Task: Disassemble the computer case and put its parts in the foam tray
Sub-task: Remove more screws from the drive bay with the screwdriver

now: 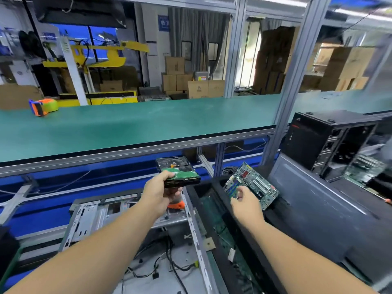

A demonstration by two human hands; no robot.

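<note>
1. the left hand [158, 193] sat just left of the frame's centre, fingers and thumb clamped on the near edge of a hard drive [177, 171], which it held in the air with the green circuit side up; the drive's underside and the fingertips beneath it were hidden.
2. the right hand [247, 201] was right of centre, fingertips pinching the near edge of a motherboard [253, 184] that was tilted, its far end raised; the palm blocked the board's near corner.
3. the board was above the foam tray [218, 209], a black trough running from centre to the lower right; whether the board touched the tray's wall was not clear. green boards lay inside the tray, blurred and partly covered by the right forearm.
4. the case [131, 217] lay open in the lower centre, bare metal frame with loose black cables in its floor; its near end was cut off by the bottom edge and the left forearm covered much of it.
5. an orange object [176, 205] showed just beneath the left hand, mostly hidden, too little seen to name.
6. a second black case [331, 145] stood at the right, its side open, its interior blurred.
7. a green bench [148, 122] crossed the middle; a tape dispenser [43, 107] sat at its left end.
8. cardboard boxes [180, 79] were stacked in the upper centre, behind the frame posts.
</note>
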